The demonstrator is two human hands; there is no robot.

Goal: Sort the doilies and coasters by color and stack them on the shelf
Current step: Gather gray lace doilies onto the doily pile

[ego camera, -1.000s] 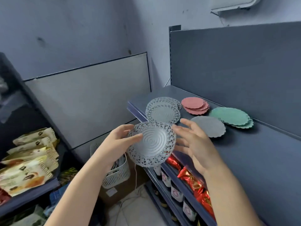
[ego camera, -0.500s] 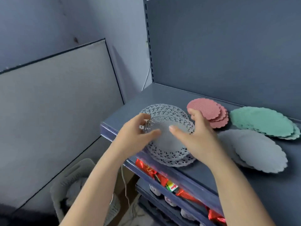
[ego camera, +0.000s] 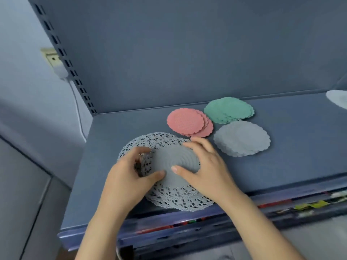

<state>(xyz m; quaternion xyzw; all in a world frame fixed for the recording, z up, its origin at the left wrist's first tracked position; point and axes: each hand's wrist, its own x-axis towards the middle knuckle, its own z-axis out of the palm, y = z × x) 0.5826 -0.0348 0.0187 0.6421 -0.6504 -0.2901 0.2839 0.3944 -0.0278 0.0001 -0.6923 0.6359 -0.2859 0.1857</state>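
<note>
Hands: both are on the grey lace doily pile (ego camera: 174, 196), lower centre of frame, at the front of the shelf (ego camera: 291, 156). Your left hand (ego camera: 127, 177) curls round the left rim of the top doily (ego camera: 176, 160), thumb on its face. Your right hand (ego camera: 208, 169) lies spread on the right side, thumb pressing the ribbed middle, fingers relaxed over the lace.

Sorted piles sit above and right of the hands: pink coasters (ego camera: 185, 121), green coasters (ego camera: 228, 109) and grey scalloped coasters (ego camera: 242, 138). The pink pile is close to your right fingertips.

Risk, as judged: the lace pile's near rim reaches about to the shelf lip and its layers lie offset, so a pull toward you could slide lower sheets off. Open lacework may snag a finger and drag the top sheet askew on release.

Hidden: your left fingertips are tucked behind the rim, so you cannot tell how many sheets they hold. A pale round piece (ego camera: 338, 98) is cut off at the right edge, kind unclear. Goods below the shelf are blurred.
</note>
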